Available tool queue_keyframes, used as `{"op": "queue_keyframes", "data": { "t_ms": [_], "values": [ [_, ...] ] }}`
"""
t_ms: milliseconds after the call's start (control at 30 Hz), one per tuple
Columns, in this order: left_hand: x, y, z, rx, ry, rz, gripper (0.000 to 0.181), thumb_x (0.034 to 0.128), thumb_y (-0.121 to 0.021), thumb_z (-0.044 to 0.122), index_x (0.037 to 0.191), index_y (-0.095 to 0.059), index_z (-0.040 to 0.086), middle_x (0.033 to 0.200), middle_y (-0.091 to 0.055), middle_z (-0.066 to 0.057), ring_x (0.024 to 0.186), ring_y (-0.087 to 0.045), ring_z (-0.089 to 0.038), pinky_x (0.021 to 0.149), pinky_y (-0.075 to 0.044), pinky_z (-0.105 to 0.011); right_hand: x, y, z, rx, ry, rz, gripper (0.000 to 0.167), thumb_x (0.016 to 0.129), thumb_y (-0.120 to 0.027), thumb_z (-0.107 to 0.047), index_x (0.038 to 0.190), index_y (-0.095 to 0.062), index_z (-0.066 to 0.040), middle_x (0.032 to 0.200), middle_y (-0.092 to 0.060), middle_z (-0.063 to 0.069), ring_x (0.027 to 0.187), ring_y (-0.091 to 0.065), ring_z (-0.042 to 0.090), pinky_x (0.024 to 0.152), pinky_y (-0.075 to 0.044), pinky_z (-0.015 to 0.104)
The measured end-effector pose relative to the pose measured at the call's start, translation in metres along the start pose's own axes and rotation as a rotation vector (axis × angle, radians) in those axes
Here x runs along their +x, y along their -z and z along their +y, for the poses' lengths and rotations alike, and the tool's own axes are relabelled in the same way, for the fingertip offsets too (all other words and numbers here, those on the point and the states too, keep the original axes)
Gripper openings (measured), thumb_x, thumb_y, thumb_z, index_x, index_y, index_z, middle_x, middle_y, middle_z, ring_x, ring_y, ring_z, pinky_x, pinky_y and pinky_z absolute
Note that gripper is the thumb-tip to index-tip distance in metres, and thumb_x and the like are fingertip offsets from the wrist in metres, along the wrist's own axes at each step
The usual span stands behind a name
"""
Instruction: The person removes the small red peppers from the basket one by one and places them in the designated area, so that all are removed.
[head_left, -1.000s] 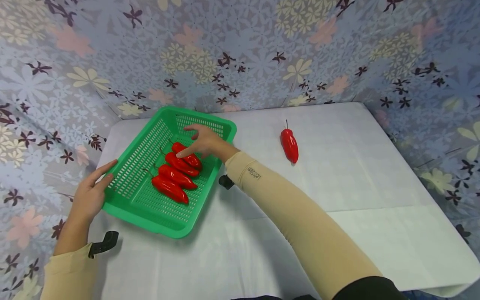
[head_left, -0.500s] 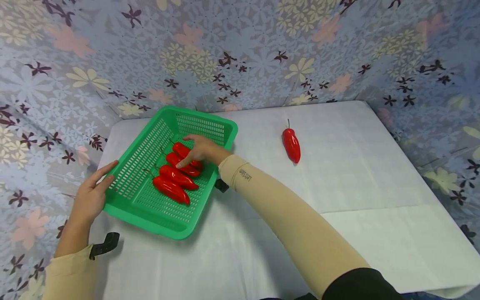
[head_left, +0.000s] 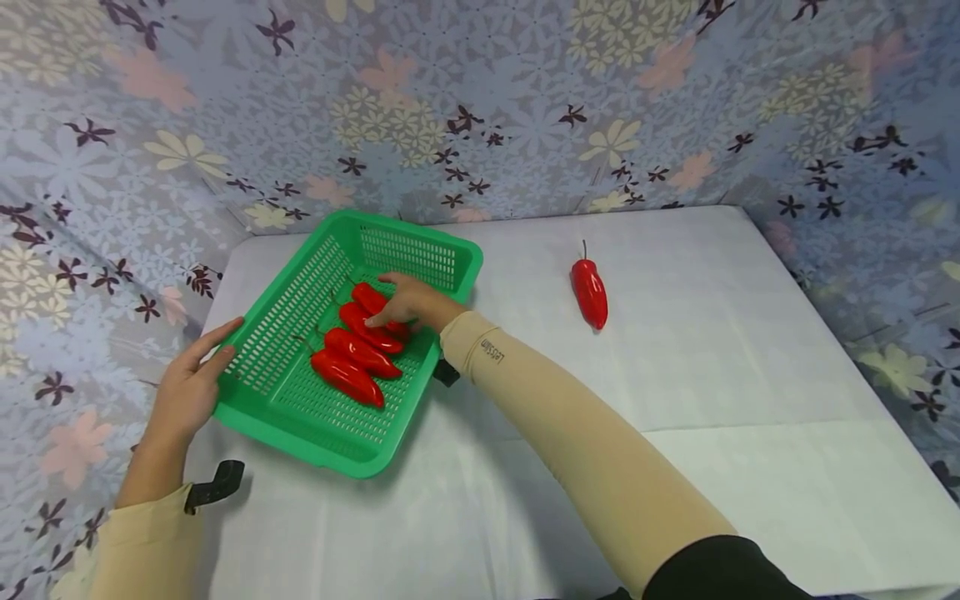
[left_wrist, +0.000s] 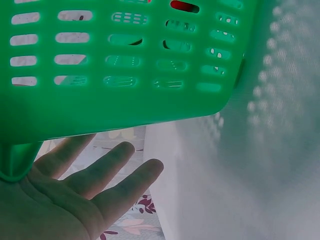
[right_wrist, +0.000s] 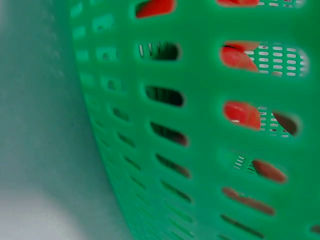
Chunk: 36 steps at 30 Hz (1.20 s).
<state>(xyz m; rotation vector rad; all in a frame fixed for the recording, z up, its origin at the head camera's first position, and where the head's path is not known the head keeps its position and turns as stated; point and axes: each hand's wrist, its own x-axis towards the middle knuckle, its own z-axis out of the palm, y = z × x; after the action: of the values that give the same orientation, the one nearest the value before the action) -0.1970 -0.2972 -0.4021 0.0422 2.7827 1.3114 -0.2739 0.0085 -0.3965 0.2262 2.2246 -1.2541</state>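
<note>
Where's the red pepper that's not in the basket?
In the head view, the lone red pepper lies on the white-covered table, to the right of the green basket, toward the table's back edge by the flowery backdrop.

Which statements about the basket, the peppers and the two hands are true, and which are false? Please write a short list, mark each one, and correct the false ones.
1. Four red peppers are visible inside the green basket. True.
2. One more pepper lies on the white table. True.
3. In the head view, that lone pepper is to the left of the basket. False: it is to the right.
4. The right hand reaches inside the basket. True.
5. The left hand touches the lone pepper. False: it is at the basket's rim.
6. The basket has solid walls. False: they have rows of slots.
</note>
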Motion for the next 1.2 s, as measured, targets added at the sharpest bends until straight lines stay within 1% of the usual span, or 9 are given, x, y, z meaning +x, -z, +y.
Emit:
{"op": "queue_keyframes", "data": {
  "t_ms": [233,400,500,700,800,933,1033,1100,1200],
  "values": [
    [0.001,-0.001,0.003,0.009,-0.002,0.008,0.049,0.1089,-0.04,0.039,0.156,-0.041,0.026,0.159,-0.034,-0.015,0.133,-0.042,-0.047,0.1,-0.032,-0.06,-0.001,0.001,0.0,0.04,0.012,0.023,0.082,0.087,-0.081,-0.018,0.156,-0.039,-0.029,0.151,-0.043,0.007,0.122,-0.056,0.024,0.084,-0.055,0.038],
    [0.001,-0.001,0.005,0.034,-0.009,0.011,0.049,0.1089,-0.04,0.04,0.156,-0.041,0.026,0.159,-0.035,-0.015,0.13,-0.045,-0.045,0.091,-0.037,-0.045,0.0,0.002,0.001,0.052,0.028,0.033,0.078,0.086,-0.082,-0.012,0.154,-0.043,-0.025,0.146,-0.047,0.01,0.114,-0.059,0.024,0.081,-0.056,0.036],
    [0.001,-0.001,0.005,0.038,-0.009,0.012,0.049,0.1088,-0.04,0.039,0.156,-0.041,0.026,0.158,-0.036,-0.015,0.13,-0.046,-0.045,0.089,-0.037,-0.042,0.0,0.002,0.002,0.038,0.032,0.034,0.077,0.086,-0.082,-0.011,0.153,-0.045,-0.024,0.143,-0.049,0.01,0.111,-0.06,0.024,0.082,-0.056,0.035],
    [0.001,-0.001,0.005,0.02,0.009,0.011,0.049,0.1086,-0.041,0.04,0.156,-0.041,0.027,0.159,-0.035,-0.015,0.131,-0.045,-0.045,0.091,-0.037,-0.046,-0.001,0.002,0.001,0.054,0.026,0.037,0.075,0.085,-0.082,-0.009,0.15,-0.049,-0.023,0.138,-0.052,0.011,0.109,-0.06,0.024,0.081,-0.056,0.034],
    [0.001,-0.001,0.005,0.016,0.016,0.009,0.049,0.1085,-0.04,0.041,0.156,-0.041,0.028,0.159,-0.035,-0.016,0.131,-0.045,-0.046,0.093,-0.036,-0.052,-0.003,0.002,0.0,0.081,0.026,0.038,0.071,0.085,-0.082,-0.007,0.148,-0.052,-0.022,0.137,-0.053,0.012,0.108,-0.06,0.024,0.079,-0.056,0.034],
    [0.001,0.0,0.004,-0.002,0.012,0.001,0.05,0.1084,-0.04,0.042,0.157,-0.04,0.028,0.16,-0.032,-0.016,0.135,-0.039,-0.048,0.1,-0.032,-0.063,-0.006,0.002,0.0,0.138,0.028,0.035,0.066,0.086,-0.08,-0.005,0.145,-0.055,-0.021,0.135,-0.054,0.012,0.106,-0.062,0.025,0.079,-0.057,0.036],
    [0.0,0.0,0.003,-0.006,0.008,-0.005,0.05,0.1083,-0.041,0.042,0.157,-0.04,0.028,0.161,-0.031,-0.015,0.136,-0.037,-0.047,0.101,-0.032,-0.062,-0.008,0.002,0.001,0.188,0.039,0.029,0.064,0.087,-0.079,-0.003,0.144,-0.057,-0.02,0.133,-0.055,0.013,0.105,-0.063,0.026,0.081,-0.056,0.039],
    [-0.001,-0.001,0.002,-0.011,0.01,-0.005,0.05,0.1084,-0.041,0.041,0.157,-0.04,0.028,0.161,-0.031,-0.014,0.135,-0.039,-0.047,0.099,-0.033,-0.06,-0.009,0.003,0.002,0.213,0.051,0.029,0.064,0.087,-0.079,-0.002,0.144,-0.057,-0.019,0.131,-0.056,0.013,0.103,-0.064,0.026,0.082,-0.056,0.04],
    [-0.002,-0.001,0.001,-0.01,0.018,-0.002,0.05,0.1084,-0.04,0.042,0.156,-0.04,0.029,0.161,-0.031,-0.014,0.135,-0.038,-0.047,0.1,-0.033,-0.062,-0.012,0.004,0.003,0.266,0.071,0.02,0.065,0.086,-0.079,0.0,0.144,-0.057,-0.018,0.126,-0.058,0.014,0.098,-0.065,0.026,0.083,-0.056,0.043]
  ]
}}
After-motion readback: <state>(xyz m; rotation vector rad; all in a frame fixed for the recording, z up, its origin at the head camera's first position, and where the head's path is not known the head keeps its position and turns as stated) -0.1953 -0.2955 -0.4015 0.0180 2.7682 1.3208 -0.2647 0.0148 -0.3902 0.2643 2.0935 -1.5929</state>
